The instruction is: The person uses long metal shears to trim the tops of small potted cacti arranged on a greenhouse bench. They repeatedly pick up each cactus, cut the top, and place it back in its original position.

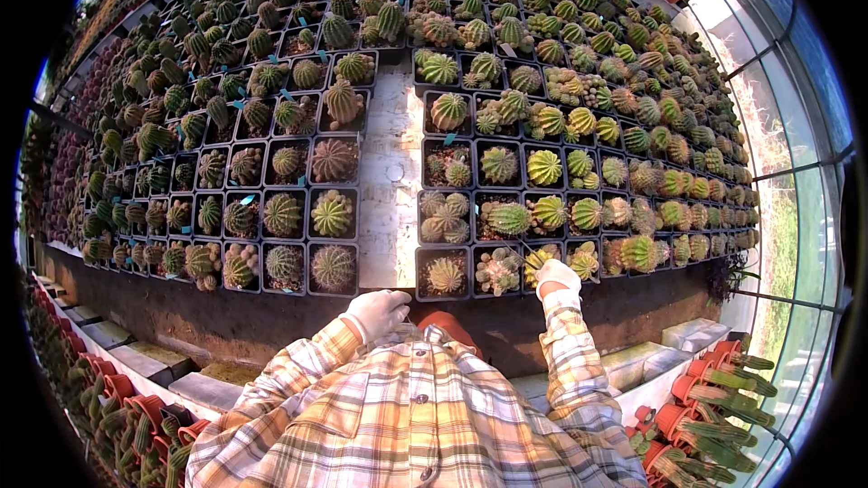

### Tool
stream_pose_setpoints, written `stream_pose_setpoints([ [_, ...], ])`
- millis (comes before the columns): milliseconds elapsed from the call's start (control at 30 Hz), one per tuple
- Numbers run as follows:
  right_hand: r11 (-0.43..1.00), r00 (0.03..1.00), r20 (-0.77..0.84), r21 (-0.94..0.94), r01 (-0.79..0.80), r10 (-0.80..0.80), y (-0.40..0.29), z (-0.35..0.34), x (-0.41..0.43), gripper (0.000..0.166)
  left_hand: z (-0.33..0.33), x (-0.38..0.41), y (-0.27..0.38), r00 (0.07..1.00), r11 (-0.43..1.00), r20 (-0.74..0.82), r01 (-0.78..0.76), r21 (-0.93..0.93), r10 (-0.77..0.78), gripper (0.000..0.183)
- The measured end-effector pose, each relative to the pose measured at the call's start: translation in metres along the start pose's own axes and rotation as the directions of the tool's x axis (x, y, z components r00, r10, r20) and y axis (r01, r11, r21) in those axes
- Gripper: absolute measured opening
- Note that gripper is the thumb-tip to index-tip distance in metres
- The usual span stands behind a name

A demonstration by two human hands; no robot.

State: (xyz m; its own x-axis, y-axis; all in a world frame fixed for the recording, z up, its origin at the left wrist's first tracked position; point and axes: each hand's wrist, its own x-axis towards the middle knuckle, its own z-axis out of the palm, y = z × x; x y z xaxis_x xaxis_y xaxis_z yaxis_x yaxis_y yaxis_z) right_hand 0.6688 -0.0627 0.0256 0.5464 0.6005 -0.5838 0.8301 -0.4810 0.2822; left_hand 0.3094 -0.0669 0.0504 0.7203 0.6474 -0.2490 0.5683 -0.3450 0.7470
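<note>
My right hand (557, 276), in a white glove, grips a thin dark tool (526, 257) with two slender prongs, which looks like long tweezers. Its prongs point up and left over the front rows, between a yellow-green ribbed cactus (540, 257) and a rounder green cactus (510, 219) behind. Left of the tool, a clustered cactus (498, 272) sits in a square black pot. My left hand (377, 312), also gloved, is by the bench's front edge with fingers curled; whether anything is inside is hidden. Nearest to it is a spiny round cactus (333, 268) in a black pot.
A bare white strip of bench (388, 176) runs between two blocks of potted cacti. Small blue tags (247, 200) stand in some pots. Behind me, orange pots (119, 386) of columnar cacti line a low ledge. Greenhouse framing (800, 169) curves along the right.
</note>
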Motion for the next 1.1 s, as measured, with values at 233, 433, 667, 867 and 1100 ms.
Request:
stream_pose_setpoints([
  [233,0.995,0.986,-0.159,-0.093,0.024,-0.038,0.006,-0.001,-0.003,0.015,0.004,0.000,0.009,0.988,0.992,0.148,0.013,0.128,-0.032,0.045],
  [433,0.999,0.976,-0.220,-0.048,-0.025,0.014,0.021,0.004,0.001,0.016,0.014,-0.001,0.016,0.999,1.000,0.029,0.018,0.025,-0.018,0.031],
  [667,1.000,0.982,-0.187,0.003,-0.021,0.021,0.036,0.031,0.024,0.014,0.018,0.005,0.029,0.993,0.990,0.114,-0.051,0.128,0.037,0.034],
  [867,0.983,0.985,-0.172,0.179,0.045,-0.014,0.073,0.032,-0.009,0.025,0.018,0.006,0.045,0.995,0.997,0.095,0.024,0.067,-0.030,0.032],
  [1100,0.779,0.995,-0.104,0.624,0.059,0.008,0.129,0.038,-0.067,0.028,0.039,0.017,0.045,0.999,1.000,0.040,-0.029,0.009,0.028,0.030],
])
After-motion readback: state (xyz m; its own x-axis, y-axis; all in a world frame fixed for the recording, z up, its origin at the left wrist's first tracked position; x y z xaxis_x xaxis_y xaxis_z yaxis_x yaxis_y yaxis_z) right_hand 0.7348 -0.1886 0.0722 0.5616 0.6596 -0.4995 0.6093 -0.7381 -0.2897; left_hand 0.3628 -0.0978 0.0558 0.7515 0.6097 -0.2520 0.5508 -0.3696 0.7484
